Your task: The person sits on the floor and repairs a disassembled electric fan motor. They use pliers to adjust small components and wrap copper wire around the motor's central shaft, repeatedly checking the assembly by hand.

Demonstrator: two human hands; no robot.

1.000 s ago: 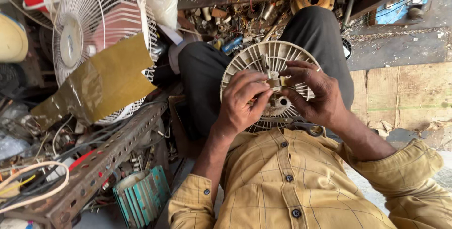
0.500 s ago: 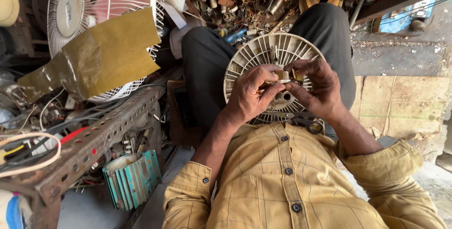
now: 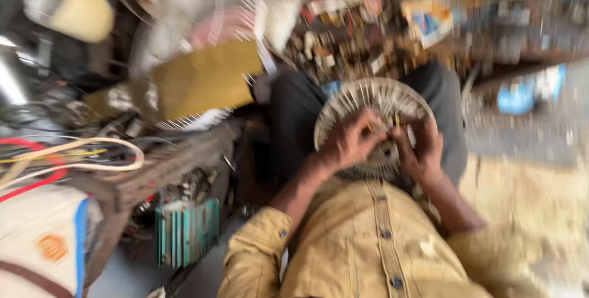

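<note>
The head view is blurred by motion. A round, ribbed, cream fan motor housing [image 3: 368, 99] rests on my lap. My left hand [image 3: 346, 141] lies across its left half, fingers curled toward its centre. My right hand [image 3: 420, 148] is at the centre from the right. Both hands pinch a small pale part [image 3: 388, 127] at the hub; the blur hides what it is. My yellow shirt sleeves and dark trousers fill the lower middle.
A white wire fan guard [image 3: 196, 22] with brown cardboard [image 3: 202, 80] against it stands at the left. A metal rack [image 3: 159, 163] carries red and cream cables [image 3: 80, 163]. A teal finned block [image 3: 184, 230] sits below. Cluttered parts [image 3: 368, 16] lie beyond my knees.
The camera has swung, so the whole scene has shifted right and gone blurry. Both hands stay at the hub of the fan housing, still pinching the small part.
</note>
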